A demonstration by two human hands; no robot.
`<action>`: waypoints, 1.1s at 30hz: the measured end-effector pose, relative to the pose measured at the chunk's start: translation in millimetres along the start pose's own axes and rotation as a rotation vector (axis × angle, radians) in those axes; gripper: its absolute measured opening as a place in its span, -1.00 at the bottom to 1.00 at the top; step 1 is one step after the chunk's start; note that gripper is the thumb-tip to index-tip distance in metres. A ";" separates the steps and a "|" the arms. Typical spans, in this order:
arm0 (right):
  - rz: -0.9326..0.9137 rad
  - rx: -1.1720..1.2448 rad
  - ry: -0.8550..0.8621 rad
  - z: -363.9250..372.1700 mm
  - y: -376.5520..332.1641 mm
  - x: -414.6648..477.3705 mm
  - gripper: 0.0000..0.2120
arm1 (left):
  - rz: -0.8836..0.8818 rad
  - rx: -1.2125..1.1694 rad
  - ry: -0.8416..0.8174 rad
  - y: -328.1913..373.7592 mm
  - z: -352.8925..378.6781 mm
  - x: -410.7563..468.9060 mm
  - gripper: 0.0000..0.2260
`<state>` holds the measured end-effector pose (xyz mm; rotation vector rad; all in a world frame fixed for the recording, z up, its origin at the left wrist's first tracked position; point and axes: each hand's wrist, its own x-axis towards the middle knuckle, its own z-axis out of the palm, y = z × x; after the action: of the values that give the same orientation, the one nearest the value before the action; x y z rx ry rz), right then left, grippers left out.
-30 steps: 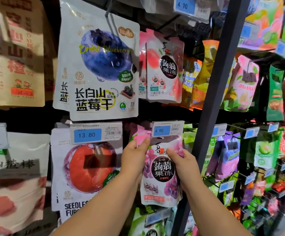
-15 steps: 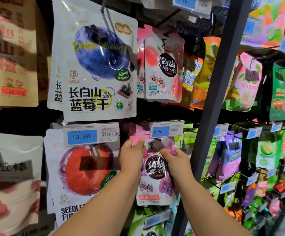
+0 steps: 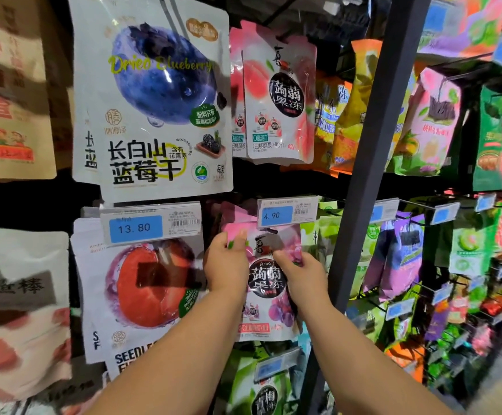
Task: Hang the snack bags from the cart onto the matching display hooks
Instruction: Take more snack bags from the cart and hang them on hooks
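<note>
Pink-purple glossy plastic grape jelly pouch hanging just under blue 4.90 price tag. Left hand pinching pouch's top left corner, right hand gripping right edge, probably for lining hole with hook; hook itself hidden.

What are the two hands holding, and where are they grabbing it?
Both hold one pink grape jelly pouch by its top: the left hand pinches the upper left corner, the right hand grips the upper right edge.
</note>
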<state>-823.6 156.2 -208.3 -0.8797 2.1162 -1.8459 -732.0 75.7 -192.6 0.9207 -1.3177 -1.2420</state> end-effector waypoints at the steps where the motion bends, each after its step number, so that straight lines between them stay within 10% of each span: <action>1: -0.005 0.005 0.004 -1.2 1.3 -1.5 -0.73 | 0.014 0.005 0.005 -0.3 -0.8 -1.1 -0.67; 7: -0.046 -0.104 0.061 -8.6 9.5 -20.1 -0.65 | 0.109 0.053 0.043 -8.4 -9.0 -18.8 -0.85; 23: -0.006 -0.075 0.049 -42.9 58.1 -83.4 -0.52 | 0.131 0.187 0.077 -56.7 -29.9 -92.2 -0.58; 33: 0.220 -0.266 0.049 -110.5 164.3 -137.7 -0.73 | -0.107 0.221 -0.256 -122.7 -15.8 -192.9 -0.65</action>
<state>-819.3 331.2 -374.2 -0.6245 2.4182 -1.5181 -703.1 240.6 -349.0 1.0228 -1.6511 -1.3490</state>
